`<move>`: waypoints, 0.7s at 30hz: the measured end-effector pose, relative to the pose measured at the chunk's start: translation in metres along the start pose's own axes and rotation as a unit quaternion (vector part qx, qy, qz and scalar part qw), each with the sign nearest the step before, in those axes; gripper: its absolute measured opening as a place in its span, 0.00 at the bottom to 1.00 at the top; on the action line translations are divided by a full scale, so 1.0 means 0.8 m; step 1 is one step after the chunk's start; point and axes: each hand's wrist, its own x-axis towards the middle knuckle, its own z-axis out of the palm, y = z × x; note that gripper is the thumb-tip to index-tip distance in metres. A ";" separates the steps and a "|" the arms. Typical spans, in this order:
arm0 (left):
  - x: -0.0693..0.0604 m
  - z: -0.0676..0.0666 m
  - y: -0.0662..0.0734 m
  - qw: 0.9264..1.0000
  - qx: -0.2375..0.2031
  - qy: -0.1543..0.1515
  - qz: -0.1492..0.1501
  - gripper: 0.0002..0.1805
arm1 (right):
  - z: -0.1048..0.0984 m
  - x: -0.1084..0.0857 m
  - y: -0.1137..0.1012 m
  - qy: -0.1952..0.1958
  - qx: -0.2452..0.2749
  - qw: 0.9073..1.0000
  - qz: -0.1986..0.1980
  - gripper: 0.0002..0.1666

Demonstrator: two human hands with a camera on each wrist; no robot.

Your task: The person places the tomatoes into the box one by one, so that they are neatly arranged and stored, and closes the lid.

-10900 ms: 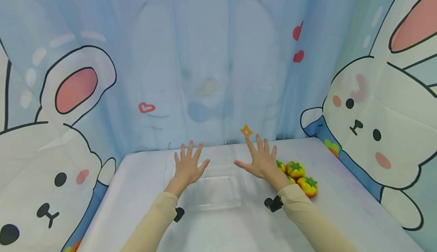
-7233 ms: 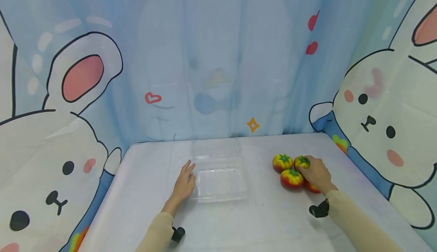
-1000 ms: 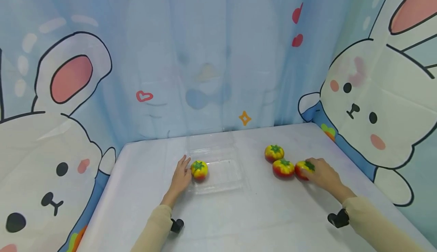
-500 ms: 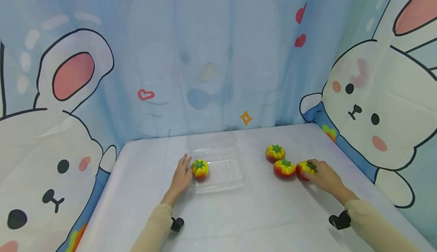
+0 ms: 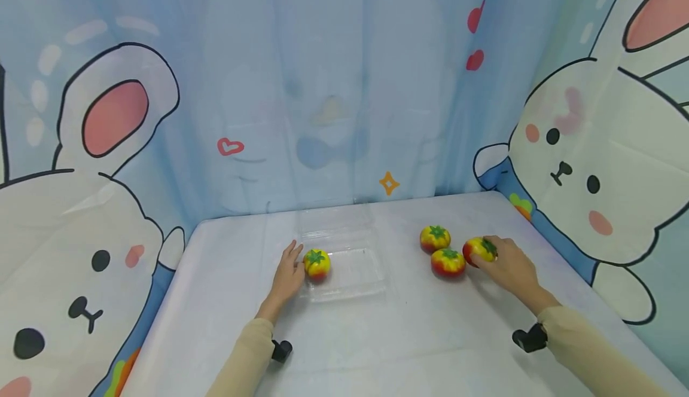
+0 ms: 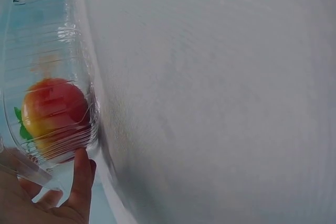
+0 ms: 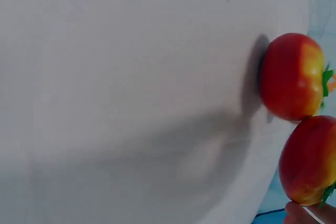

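My left hand (image 5: 287,275) rests against the left side of a clear plastic container (image 5: 355,268); in the left wrist view its fingers (image 6: 81,182) touch the container wall. One red-yellow tomato-like fruit (image 5: 317,265) with a green top sits inside, at the container's left end. My right hand (image 5: 511,266) grips another such fruit (image 5: 480,250) between thumb and fingers, and it looks raised off the table. Two more fruits, one at the back (image 5: 435,238) and one nearer (image 5: 448,263), stand just left of it. The right wrist view shows the gripped fruit (image 7: 310,161) beside a standing one (image 7: 291,77).
The container's clear lid (image 5: 334,222) lies folded back toward the curtain (image 5: 334,86). A white cloth covers the table (image 5: 344,355). Curtains with printed rabbits hang at the back and on both sides.
The fruit in my right hand has risen slightly from beside the nearer loose fruit. My left hand stays at the container. Since the oldest views, one fruit has come into the container.
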 end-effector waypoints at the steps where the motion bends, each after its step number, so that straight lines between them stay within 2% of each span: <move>1: 0.000 0.000 0.000 1.000 0.001 0.000 0.000 0.27 | 0.000 0.002 -0.007 0.008 -0.002 1.000 -0.006 0.44; 6: -0.001 -0.001 0.001 1.000 0.003 -0.004 -0.012 0.27 | 0.000 0.008 -0.050 0.043 0.009 0.998 -0.049 0.41; 10: -0.001 0.000 0.001 1.000 0.004 0.000 -0.009 0.27 | 0.007 0.013 -0.090 0.063 0.022 0.994 -0.090 0.38; 16: 0.000 -0.002 0.003 1.000 0.003 -0.001 -0.010 0.27 | 0.019 0.021 -0.157 0.055 0.041 0.988 -0.139 0.36; 21: 0.000 -0.001 0.005 1.000 0.004 -0.004 -0.010 0.27 | 0.034 0.026 -0.195 0.053 0.048 0.982 -0.173 0.35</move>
